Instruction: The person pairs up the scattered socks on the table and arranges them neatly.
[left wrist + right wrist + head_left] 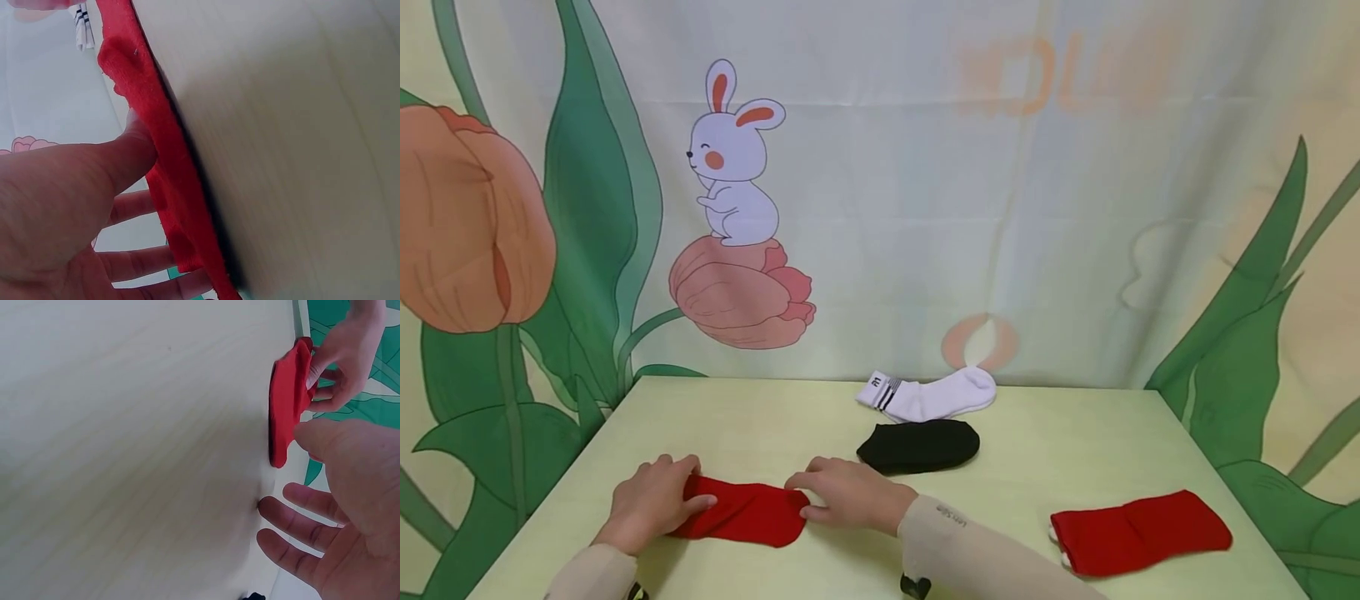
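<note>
A red sock (745,511) lies crosswise on the table at the front left, wrinkled near its left end. My left hand (651,504) holds that left end, its thumb on the cloth and the fingers at the far edge. The left wrist view shows the thumb against the red sock (178,181), with some fingertips hidden behind it. At the sock's right end is my right hand (853,493), thumb and forefinger spread about the corner. In the right wrist view the right hand's other fingers (290,556) are loose and hold nothing.
Another red sock (1142,533) lies at the front right, with white bits at its left end. A black sock (919,447) lies mid-table, just in front of a white striped sock (928,396). Behind the table (1015,500) hangs a printed curtain (887,208).
</note>
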Available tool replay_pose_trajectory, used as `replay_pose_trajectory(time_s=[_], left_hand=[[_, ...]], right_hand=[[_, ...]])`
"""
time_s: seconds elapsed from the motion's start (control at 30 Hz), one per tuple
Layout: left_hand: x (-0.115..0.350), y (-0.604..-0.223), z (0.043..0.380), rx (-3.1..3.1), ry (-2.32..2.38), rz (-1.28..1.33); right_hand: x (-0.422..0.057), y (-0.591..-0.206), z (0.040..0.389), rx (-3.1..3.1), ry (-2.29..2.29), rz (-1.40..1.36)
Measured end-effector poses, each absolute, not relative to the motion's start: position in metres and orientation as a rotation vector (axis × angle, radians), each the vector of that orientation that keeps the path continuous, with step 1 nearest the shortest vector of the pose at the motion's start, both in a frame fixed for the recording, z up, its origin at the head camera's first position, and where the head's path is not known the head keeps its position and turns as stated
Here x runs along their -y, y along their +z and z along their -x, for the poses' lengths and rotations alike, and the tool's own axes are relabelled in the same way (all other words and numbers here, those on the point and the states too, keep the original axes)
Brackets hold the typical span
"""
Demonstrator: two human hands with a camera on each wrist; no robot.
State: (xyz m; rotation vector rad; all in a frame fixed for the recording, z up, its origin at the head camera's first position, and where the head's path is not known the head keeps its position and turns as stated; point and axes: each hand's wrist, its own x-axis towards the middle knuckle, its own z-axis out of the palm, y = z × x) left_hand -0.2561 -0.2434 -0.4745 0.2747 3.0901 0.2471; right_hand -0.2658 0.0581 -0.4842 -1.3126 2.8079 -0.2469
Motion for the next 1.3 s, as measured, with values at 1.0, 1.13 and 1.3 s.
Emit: replay_pose_trajectory(time_s=[1.0, 1.13, 1.3], left_hand=[[0.243, -0.475, 0.257, -3.098, 0.223, -0.268], [0.243, -0.474, 0.256, -3.096, 0.228, -0.265], [0.243, -0.474, 0.256, -3.090, 0.243, -0.265]], right_hand=[[-0.042, -0.482, 0.257, -2.747, -0.151, 1.287], [-0.042, -0.483, 0.257, -2.755, -0.157, 1.288], [-0.042, -0.483, 0.255, -2.743, -0.163, 1.289]])
